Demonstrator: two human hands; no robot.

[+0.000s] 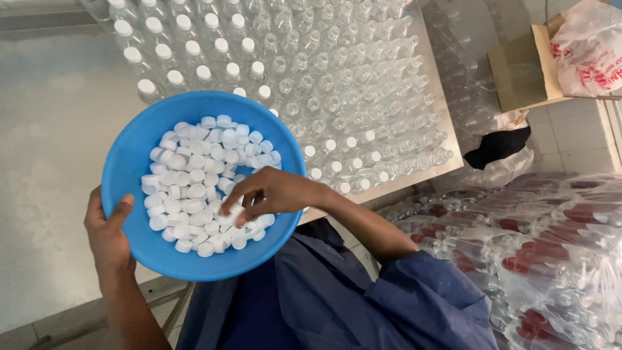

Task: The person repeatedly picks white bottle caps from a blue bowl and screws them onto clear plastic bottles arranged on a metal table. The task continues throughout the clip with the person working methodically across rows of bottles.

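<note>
Filling the upper centre of the frame, rows of clear plastic bottles stand packed on the steel table; those toward the upper left already wear white caps, and a few capped ones sit along the table's lower right edge. At the upper right you have a cardboard box with a white plastic bag on it, and at the lower right shrink-wrapped packs of bottles with red caps are stacked close beside your blue-sleeved arm.

The left part of the table is bare steel, giving open room from the upper left down to the table's near edge at the lower left. On the right the bottle rows run right up to the table's edge, so no free surface shows there.

The blue plastic bowl sits in the middle left of the frame, held above the table's near edge, its far rim overlapping the nearest capped bottles. It holds a heap of loose white bottle caps. Your left hand grips the bowl's lower left rim, thumb hooked over the inside and fingers hidden beneath. Your right hand reaches in from the right, its fingers curled down and drawn together, the tips pinching at caps near the bowl's lower right.
</note>
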